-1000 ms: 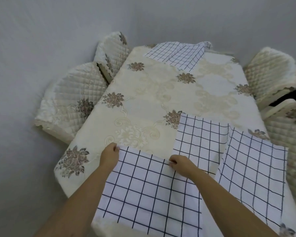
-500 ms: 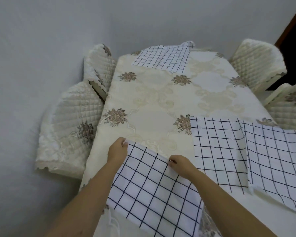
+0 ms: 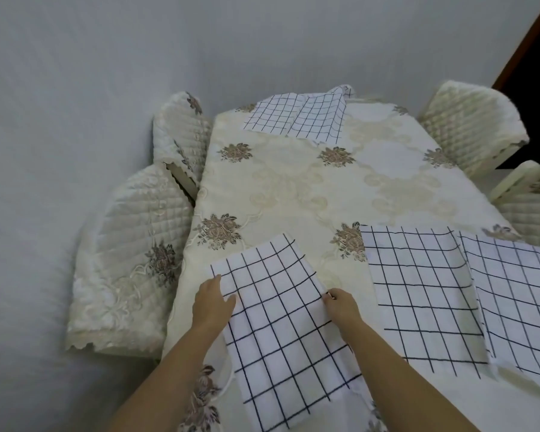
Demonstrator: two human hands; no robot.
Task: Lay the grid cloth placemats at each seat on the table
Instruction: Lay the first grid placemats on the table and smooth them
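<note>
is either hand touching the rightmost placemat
No, the left hand and right hand both hold the nearest placemat, apart from the rightmost placemat.

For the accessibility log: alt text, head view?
A person's left hand and right hand hold the side edges of a white cloth placemat with a black grid on a cream flower-embroidered tablecloth. More grid placemats lie right and far; quilted cream chairs flank it.

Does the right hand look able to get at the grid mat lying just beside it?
Probably yes: the middle placemat lies flat near the right hand, only bare tablecloth between them, though that hand now pinches the near placemat.
</note>
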